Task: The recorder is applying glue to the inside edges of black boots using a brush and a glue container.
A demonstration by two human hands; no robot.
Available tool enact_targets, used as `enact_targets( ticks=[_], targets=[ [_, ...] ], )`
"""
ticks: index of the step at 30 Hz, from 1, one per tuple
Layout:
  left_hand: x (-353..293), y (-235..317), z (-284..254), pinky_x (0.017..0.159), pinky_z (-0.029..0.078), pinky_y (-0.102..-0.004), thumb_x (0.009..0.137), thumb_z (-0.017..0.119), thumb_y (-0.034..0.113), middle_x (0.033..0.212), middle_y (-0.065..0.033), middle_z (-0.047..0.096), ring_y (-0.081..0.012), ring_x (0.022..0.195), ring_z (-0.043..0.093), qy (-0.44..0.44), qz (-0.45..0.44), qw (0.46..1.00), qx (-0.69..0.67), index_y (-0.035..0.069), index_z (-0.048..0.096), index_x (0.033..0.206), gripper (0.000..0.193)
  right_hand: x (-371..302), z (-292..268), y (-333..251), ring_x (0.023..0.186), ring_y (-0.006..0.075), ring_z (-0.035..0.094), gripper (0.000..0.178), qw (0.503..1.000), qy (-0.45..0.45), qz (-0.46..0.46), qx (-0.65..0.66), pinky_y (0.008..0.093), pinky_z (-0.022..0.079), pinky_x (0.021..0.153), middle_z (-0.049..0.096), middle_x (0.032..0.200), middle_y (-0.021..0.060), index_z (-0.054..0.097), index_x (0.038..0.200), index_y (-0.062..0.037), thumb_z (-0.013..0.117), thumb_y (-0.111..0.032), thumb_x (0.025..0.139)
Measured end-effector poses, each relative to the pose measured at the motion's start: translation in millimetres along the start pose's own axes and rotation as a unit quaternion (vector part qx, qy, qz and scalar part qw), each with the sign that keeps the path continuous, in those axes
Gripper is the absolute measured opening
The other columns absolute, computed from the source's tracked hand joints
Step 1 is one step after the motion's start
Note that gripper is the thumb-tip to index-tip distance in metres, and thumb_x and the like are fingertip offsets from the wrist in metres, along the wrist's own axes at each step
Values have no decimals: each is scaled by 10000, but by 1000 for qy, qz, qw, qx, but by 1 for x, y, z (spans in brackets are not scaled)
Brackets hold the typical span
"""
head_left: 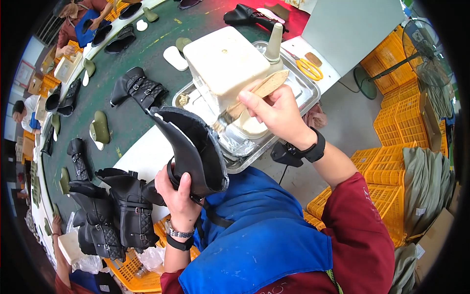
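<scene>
My left hand (177, 193) is closed round a black boot upper (188, 147), its wide open top tilted toward my right. In my right hand (276, 115) is a flat wooden-handled brush (267, 84), pinched between thumb and fingers. The bristles point down and left, close to the rim of the boot upper; whether they touch it I cannot tell. Under my right hand a round pale tub (252, 126) stands in a metal tray (309, 93). A whitish smear coats the tray beside the tub.
A white block-shaped box (227, 56) stands on the tray, beside an olive cone-shaped piece (275, 44). Yellow scissors (309, 69) lie at the right. Black boots (137, 210) crowd my left; a green conveyor (159, 46) curves past. Orange crates (387, 171) and a fan (421, 46) stand right.
</scene>
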State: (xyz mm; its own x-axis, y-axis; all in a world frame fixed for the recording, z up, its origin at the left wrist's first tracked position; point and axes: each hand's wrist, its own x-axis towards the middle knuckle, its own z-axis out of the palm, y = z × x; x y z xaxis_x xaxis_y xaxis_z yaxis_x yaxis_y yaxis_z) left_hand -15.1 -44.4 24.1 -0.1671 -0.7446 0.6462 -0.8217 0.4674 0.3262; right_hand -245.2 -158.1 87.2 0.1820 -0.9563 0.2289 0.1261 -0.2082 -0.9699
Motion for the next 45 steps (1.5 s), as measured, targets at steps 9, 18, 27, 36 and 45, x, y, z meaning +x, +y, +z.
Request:
enact_targets(
  ticks=[9,18,27,36,45],
  targets=[
    [-18,-15,-6,905,360,-462,565,794,137,1227,-222,414,-380,1086,449,-44,-69,986,-142,140,283,1339,928,8,-7,8,551,30,488,196,999,15,17,-34,159,386,482,557,669,-12,611,874,-15,601,-210,864],
    [4,-26,-18,1065,241,-479,682,625,557,1388,-192,312,-349,1289,296,25,-330,551,-766,17,255,1373,951,2,-65,9,501,19,454,232,989,33,105,-103,157,369,458,536,629,-14,607,866,-26,556,-250,892],
    [5,-15,-8,1027,286,-526,699,508,689,1379,-208,306,-383,1279,293,21,-341,389,-856,53,240,1386,974,-7,-69,58,548,32,480,232,954,-92,148,-243,190,387,487,555,643,-9,601,896,7,571,-223,882],
    [8,-32,-25,979,379,-453,627,634,515,1220,-243,455,-355,1148,449,-82,-416,474,-772,-21,340,1303,911,-3,-75,39,594,65,519,229,921,-155,115,-337,228,427,523,595,685,26,611,907,23,568,-200,877],
    [-41,-77,-23,984,353,-373,607,778,110,1193,-141,550,-246,1109,510,-389,-347,376,-767,-53,483,1218,698,13,-84,0,534,41,501,240,941,-120,228,-217,177,409,483,565,650,0,615,887,-9,577,-245,870]
  ],
)
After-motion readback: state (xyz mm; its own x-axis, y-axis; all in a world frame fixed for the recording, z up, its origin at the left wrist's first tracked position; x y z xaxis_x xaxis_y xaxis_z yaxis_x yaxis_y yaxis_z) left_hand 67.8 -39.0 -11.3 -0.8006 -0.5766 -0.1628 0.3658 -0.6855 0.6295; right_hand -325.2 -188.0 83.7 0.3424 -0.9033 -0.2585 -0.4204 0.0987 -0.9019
